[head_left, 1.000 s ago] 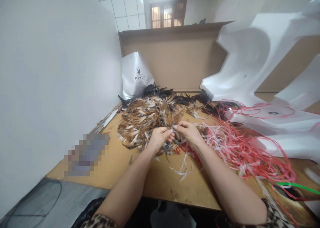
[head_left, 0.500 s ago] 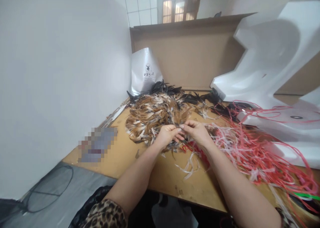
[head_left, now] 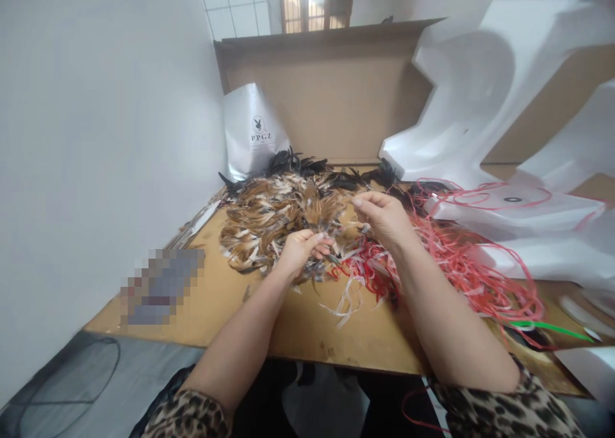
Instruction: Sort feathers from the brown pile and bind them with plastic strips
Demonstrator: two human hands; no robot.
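Head view: left hand (head_left: 298, 251) rests on the near edge of the brown feather pile (head_left: 278, 217), fingers curled around a small bunch of feathers. Right hand (head_left: 384, 217) hovers just above the pile's right side, thumb and forefinger pinched shut; what they pinch is too small to tell. Red and white plastic strings (head_left: 456, 265) sprawl across the wooden table (head_left: 307, 335) beside it.

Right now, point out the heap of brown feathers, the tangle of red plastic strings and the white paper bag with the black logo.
heap of brown feathers (head_left: 273, 214), head view, middle of the pile.
tangle of red plastic strings (head_left: 461, 265), head view, dense middle.
white paper bag (head_left: 252, 140), head view, front face by the logo.
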